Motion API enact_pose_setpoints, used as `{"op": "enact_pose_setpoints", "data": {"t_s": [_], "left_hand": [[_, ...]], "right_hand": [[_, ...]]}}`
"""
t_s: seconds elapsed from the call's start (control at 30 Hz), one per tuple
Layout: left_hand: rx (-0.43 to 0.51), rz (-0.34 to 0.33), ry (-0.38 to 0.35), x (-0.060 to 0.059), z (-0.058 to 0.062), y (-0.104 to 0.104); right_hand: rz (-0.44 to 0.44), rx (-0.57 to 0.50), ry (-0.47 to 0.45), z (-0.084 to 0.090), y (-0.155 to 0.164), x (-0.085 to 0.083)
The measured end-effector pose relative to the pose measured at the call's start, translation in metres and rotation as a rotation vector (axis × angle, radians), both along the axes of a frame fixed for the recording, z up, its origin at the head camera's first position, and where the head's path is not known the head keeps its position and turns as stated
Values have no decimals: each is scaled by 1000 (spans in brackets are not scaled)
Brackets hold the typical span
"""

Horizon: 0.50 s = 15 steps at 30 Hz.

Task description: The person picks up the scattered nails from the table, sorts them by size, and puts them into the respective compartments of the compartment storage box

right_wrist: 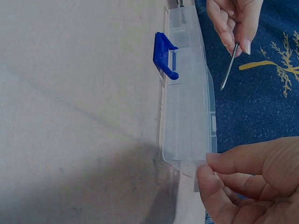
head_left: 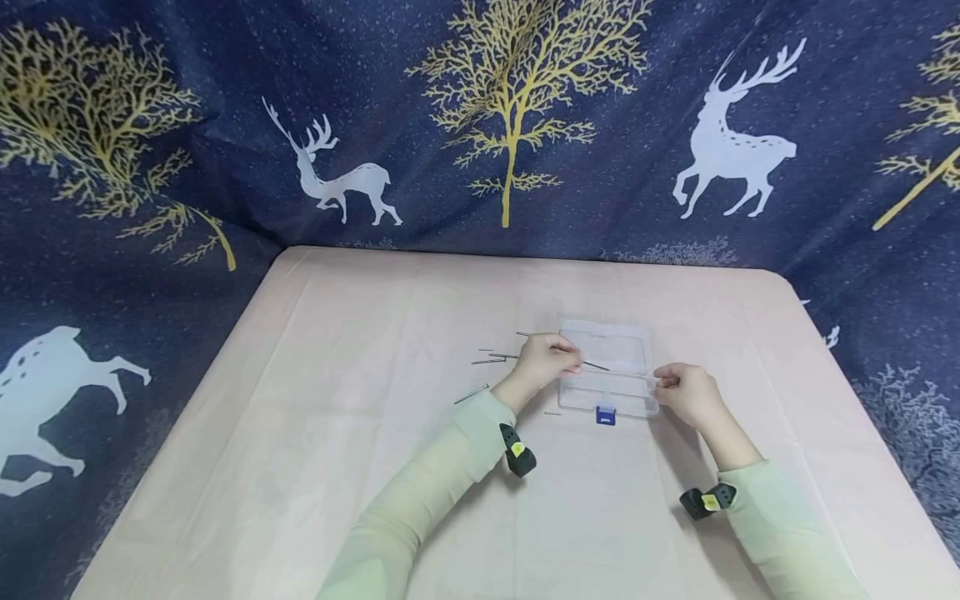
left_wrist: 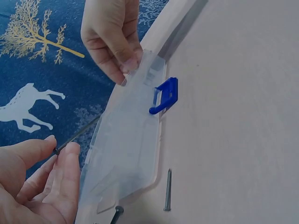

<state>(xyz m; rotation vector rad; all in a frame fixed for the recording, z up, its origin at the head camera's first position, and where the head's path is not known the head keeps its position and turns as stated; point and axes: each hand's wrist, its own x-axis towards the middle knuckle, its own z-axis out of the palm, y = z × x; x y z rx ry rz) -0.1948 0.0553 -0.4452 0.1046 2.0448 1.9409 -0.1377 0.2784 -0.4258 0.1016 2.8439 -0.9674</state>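
Observation:
A clear plastic box with a blue latch lies on the pink-covered table. My left hand pinches a thin metal nail between thumb and fingertips, holding it over the box's left part. In the left wrist view that hand holds the nail just beside the box wall. My right hand grips the box's right end. In the right wrist view its thumb and fingers pinch the box's corner, with the latch farther along.
Several loose nails lie on the cloth left of the box. One is nearer my left sleeve, and a short one sits by the box's front edge. Dark blue cloth with deer and trees hangs behind and around the table.

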Motion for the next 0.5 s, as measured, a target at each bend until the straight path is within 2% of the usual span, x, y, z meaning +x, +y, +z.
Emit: {"op": "enact_pose_setpoints", "data": {"t_s": [0.5], "left_hand": [[-185,-60,88,5,5,16]], "right_hand": [[6,7,33,-4,2,0]]}}
